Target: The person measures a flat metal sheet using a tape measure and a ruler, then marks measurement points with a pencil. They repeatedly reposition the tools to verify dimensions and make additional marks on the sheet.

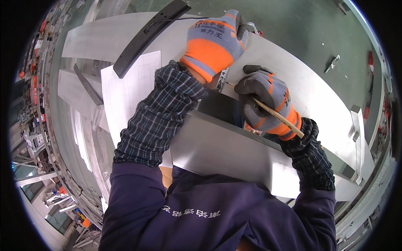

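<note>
My left hand (215,39), in a grey and orange work glove, is closed at the far edge of a bright metal sheet (310,79). A narrow marked ruler (222,79) comes out from under it toward me; the gripped part is hidden by the glove. Just beyond its fingertips shows a small silvery curved piece (251,27). My right hand (268,98), gloved alike, is closed around a wooden pencil (279,118). The pencil's tip points left, close to the ruler's near end, and its back end slants toward my wrist. Whether the tip touches the sheet I cannot tell.
Left of my left forearm lies a paper drawing (130,90), with a long dark bar (146,39) over its upper edge. A folded metal panel (226,144) is close to my body. A metal profile (357,142) lies at right. Beyond is green floor (289,21).
</note>
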The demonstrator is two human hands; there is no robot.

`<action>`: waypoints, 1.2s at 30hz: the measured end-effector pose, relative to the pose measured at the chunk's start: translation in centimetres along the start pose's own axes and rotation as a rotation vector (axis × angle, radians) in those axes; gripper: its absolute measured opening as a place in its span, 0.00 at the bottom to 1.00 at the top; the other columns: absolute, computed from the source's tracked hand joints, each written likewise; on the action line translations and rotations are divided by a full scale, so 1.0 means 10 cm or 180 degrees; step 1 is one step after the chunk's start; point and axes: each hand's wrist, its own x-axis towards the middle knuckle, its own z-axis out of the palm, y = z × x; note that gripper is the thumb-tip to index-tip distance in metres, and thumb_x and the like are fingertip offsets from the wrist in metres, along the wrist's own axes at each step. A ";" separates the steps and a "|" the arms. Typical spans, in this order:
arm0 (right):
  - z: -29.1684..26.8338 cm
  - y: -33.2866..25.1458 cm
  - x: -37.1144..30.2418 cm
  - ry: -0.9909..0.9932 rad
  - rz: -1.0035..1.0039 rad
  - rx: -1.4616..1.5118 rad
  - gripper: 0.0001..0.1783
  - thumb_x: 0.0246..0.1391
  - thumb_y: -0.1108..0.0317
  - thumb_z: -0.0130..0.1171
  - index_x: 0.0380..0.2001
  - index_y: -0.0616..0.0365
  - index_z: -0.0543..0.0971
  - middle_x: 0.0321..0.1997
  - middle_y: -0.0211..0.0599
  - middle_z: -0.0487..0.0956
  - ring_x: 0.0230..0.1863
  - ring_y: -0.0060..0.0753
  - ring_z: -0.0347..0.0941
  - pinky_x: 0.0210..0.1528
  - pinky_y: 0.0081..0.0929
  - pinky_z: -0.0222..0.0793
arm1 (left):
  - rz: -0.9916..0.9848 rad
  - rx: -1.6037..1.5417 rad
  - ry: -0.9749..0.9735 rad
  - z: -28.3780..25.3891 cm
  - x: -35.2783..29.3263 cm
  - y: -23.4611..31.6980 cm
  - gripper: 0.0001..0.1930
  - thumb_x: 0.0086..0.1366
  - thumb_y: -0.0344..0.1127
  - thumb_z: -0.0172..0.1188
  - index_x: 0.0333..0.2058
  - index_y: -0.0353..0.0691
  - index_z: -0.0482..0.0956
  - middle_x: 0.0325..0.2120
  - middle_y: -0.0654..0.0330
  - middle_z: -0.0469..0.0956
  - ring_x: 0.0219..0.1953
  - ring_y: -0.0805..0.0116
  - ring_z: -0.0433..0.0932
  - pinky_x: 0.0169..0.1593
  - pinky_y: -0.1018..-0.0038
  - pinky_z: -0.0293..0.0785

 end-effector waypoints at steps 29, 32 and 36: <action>0.05 0.08 -0.04 0.0071 -0.0070 -0.0044 0.14 0.45 0.76 0.69 0.37 0.53 0.79 0.29 0.34 0.80 0.31 0.43 0.78 0.39 0.36 0.79 | -0.0014 0.0081 -0.0137 -0.02 0.01 0.01 0.22 0.65 0.49 0.69 0.49 0.41 0.82 0.36 0.52 0.89 0.36 0.48 0.87 0.41 0.56 0.83; 0.06 0.09 -0.03 0.0067 -0.0114 -0.0048 0.14 0.46 0.76 0.69 0.37 0.52 0.79 0.30 0.33 0.80 0.32 0.42 0.79 0.40 0.36 0.79 | -0.0003 0.0065 0.0010 0.03 0.00 0.00 0.22 0.65 0.50 0.69 0.49 0.40 0.82 0.35 0.51 0.89 0.35 0.47 0.87 0.40 0.56 0.83; 0.03 0.05 -0.03 -0.0065 0.0068 -0.0021 0.15 0.45 0.76 0.68 0.38 0.52 0.79 0.32 0.34 0.81 0.33 0.44 0.80 0.42 0.38 0.79 | -0.0037 0.0045 -0.0196 0.01 0.03 0.00 0.22 0.65 0.49 0.69 0.50 0.40 0.82 0.37 0.49 0.89 0.36 0.47 0.87 0.40 0.56 0.83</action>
